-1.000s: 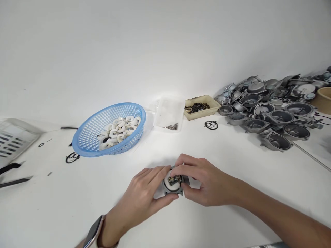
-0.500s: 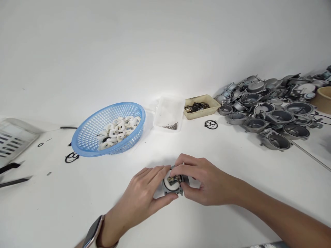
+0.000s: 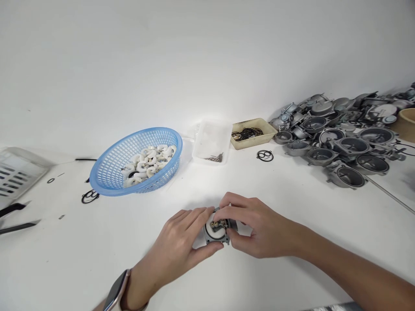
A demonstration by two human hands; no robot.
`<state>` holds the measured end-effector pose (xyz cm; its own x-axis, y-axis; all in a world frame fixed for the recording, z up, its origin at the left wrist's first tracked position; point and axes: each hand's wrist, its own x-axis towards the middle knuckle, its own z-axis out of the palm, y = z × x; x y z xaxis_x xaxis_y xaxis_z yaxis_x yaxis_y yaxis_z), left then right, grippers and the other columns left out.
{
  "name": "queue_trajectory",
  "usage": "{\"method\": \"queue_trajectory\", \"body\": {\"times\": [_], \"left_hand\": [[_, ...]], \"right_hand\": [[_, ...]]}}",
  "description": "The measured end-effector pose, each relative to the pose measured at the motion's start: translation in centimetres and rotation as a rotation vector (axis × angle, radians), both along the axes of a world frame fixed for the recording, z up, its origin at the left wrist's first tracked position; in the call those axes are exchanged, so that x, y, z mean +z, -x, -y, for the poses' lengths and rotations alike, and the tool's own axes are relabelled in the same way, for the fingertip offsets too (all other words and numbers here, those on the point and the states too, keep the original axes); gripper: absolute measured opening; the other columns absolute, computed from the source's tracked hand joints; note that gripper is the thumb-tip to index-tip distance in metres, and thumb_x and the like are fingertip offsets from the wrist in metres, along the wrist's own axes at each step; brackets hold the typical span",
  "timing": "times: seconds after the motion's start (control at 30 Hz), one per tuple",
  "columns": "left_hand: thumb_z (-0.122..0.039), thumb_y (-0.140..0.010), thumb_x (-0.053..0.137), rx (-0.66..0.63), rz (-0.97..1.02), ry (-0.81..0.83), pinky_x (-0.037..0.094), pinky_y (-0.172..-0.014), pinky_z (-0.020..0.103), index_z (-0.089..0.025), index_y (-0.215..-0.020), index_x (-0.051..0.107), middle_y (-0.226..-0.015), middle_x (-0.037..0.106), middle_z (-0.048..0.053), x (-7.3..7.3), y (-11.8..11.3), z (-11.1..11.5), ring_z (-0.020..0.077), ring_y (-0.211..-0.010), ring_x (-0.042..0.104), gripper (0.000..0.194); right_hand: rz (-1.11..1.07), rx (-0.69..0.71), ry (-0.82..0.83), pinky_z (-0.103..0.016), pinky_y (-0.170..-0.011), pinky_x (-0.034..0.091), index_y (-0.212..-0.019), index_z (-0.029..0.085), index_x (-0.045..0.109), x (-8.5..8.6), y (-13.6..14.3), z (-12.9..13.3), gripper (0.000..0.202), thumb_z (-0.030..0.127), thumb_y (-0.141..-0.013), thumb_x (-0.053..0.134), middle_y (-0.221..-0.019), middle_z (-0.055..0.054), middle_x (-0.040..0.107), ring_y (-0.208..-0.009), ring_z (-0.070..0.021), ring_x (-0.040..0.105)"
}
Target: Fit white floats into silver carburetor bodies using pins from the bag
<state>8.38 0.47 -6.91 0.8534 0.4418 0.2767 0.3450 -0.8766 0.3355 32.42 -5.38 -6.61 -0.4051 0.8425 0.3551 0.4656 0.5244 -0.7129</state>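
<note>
A small metal part (image 3: 216,230) is held on the worktop (image 3: 279,194), well in front of the blue basket (image 3: 136,162). The left hand (image 3: 177,250) is closed round its near side; the right hand (image 3: 256,226) pinches its top at the brass fitting. The part is best kept braced flat by the left grip while the right fingertips (image 3: 223,212) work with light, square pressure, lest it tip or slip.

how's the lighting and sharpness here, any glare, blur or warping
Head view: even, bright light that washes out the white table with soft glare; only faint shadows under the blue basket and both hands. The left hand, right hand and the small metal part are sharp. Edges bend wide-angle; far-right metal housings look slightly soft.
</note>
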Motion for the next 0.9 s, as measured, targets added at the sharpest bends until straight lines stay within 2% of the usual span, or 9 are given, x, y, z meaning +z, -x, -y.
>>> {"method": "queue_trajectory", "body": {"times": [0.9], "left_hand": [[-0.044,-0.104,0.062,-0.016,-0.007,0.034,0.054,-0.087,0.039,-0.021,-0.141,0.047,-0.130,0.069,0.008,-0.10,-0.01,0.01,0.0244,-0.105,0.070,0.046]], "right_hand": [[-0.011,-0.001,-0.014,-0.025,-0.059,0.044,-0.115,0.021,0.069,-0.01,0.01,0.01,0.035,0.009,-0.086,0.056,-0.103,-0.003,0.062,-0.065,-0.0099,0.051]]}}
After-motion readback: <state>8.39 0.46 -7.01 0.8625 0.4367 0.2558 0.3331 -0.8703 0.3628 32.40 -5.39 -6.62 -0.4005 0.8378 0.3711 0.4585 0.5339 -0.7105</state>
